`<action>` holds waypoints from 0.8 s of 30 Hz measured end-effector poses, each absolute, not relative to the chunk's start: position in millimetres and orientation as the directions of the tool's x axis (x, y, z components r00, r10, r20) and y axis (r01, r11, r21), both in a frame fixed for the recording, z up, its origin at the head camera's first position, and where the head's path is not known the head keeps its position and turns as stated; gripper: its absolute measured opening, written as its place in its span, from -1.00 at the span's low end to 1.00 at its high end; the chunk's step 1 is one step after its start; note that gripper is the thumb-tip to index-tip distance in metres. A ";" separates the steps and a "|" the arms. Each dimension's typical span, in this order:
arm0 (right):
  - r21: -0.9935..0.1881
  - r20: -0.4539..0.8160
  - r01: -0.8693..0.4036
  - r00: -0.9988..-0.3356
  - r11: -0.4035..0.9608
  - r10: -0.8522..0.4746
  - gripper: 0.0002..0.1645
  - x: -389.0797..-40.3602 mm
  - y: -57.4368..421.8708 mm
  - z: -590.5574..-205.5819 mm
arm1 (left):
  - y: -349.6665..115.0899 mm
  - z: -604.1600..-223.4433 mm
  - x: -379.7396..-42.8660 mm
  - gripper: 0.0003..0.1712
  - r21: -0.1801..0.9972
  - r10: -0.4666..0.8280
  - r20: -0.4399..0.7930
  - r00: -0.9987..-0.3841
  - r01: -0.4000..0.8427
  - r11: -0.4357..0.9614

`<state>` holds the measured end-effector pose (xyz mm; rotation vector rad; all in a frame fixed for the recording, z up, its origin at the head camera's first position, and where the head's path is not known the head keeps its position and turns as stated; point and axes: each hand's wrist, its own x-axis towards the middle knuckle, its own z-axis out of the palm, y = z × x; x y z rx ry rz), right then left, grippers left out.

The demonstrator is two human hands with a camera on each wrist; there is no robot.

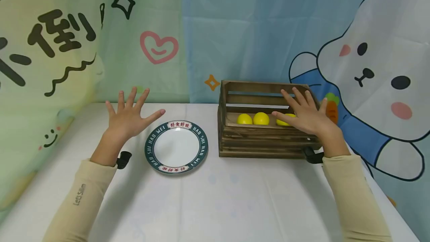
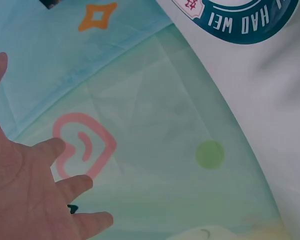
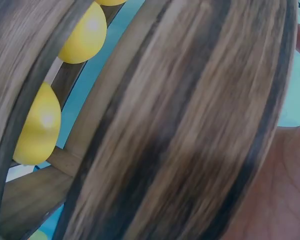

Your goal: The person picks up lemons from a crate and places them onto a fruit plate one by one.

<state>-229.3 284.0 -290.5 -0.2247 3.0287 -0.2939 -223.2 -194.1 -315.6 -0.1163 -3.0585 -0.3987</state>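
My left hand (image 1: 127,120) is raised with fingers spread, left of a round plate (image 1: 152,148) and apart from it. The plate is white with a dark green lettered rim. My right hand (image 1: 307,117), fingers also spread, overlaps the right part of a brown slatted wooden crate (image 1: 262,143) in the head view; whether it touches the crate I cannot tell. Inside the crate are yellow balls, one at the left (image 1: 244,119), another beside it (image 1: 261,118), and a third (image 1: 281,121) partly behind my right thumb. Neither hand holds anything.
A white cloth (image 1: 228,197) covers the table under the plate and crate. Behind it hangs a printed backdrop (image 1: 235,40) with hearts, stars and a cartoon animal. Black wrist devices (image 1: 123,160) sit at both cuffs of the beige sleeves (image 1: 356,193).
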 end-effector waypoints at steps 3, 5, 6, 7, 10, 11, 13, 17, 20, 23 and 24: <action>-0.195 -0.074 -0.134 -0.986 0.972 -0.151 0.15 -226.9 287.7 -289.1 | -191.7 -316.0 -224.6 0.15 0.253 0.072 0.069 -0.995 0.087 0.963; -0.195 -0.073 -0.131 -0.986 0.972 -0.148 0.14 -225.4 290.4 -288.7 | -189.6 -316.5 -225.5 0.15 0.254 0.078 0.072 -0.994 0.094 0.963; -0.194 -0.074 -0.129 -0.987 0.972 -0.146 0.14 -224.7 291.9 -288.7 | -188.6 -316.7 -225.9 0.15 0.252 0.081 0.073 -0.994 0.097 0.963; -0.194 -0.073 -0.127 -0.987 0.973 -0.143 0.14 -223.9 293.3 -288.6 | -187.5 -317.0 -226.3 0.14 0.253 0.083 0.074 -0.994 0.099 0.962; -0.194 -0.075 -0.123 -0.987 0.973 -0.140 0.14 -221.1 298.0 -288.5 | -184.1 -317.9 -227.0 0.13 0.251 0.091 0.081 -0.993 0.109 0.962; -0.198 -0.076 -0.122 -0.987 0.973 -0.140 0.14 -220.0 299.5 -288.2 | -182.9 -318.1 -227.2 0.13 0.250 0.092 0.084 -0.992 0.110 0.962; -0.200 -0.077 -0.118 -0.988 0.973 -0.135 0.13 -217.9 302.4 -287.8 | -180.4 -318.5 -227.2 0.12 0.252 0.095 0.090 -0.991 0.115 0.961; -0.204 -0.078 -0.107 -0.989 0.973 -0.125 0.12 -214.6 309.3 -288.2 | -176.2 -318.6 -227.8 0.12 0.252 0.100 0.096 -0.990 0.122 0.960; -0.210 -0.079 -0.097 -0.990 0.973 -0.116 0.12 -212.5 314.0 -288.4 | -174.2 -318.9 -229.2 0.10 0.260 0.104 0.101 -0.990 0.127 0.957; -0.217 -0.080 -0.087 -0.991 0.972 -0.107 0.12 -210.8 315.9 -287.8 | -173.0 -319.8 -230.8 0.08 0.275 0.104 0.110 -0.989 0.131 0.953; -0.219 -0.081 -0.085 -0.991 0.972 -0.105 0.12 -210.1 316.8 -287.8 | -172.5 -320.3 -231.3 0.08 0.278 0.104 0.113 -0.988 0.132 0.951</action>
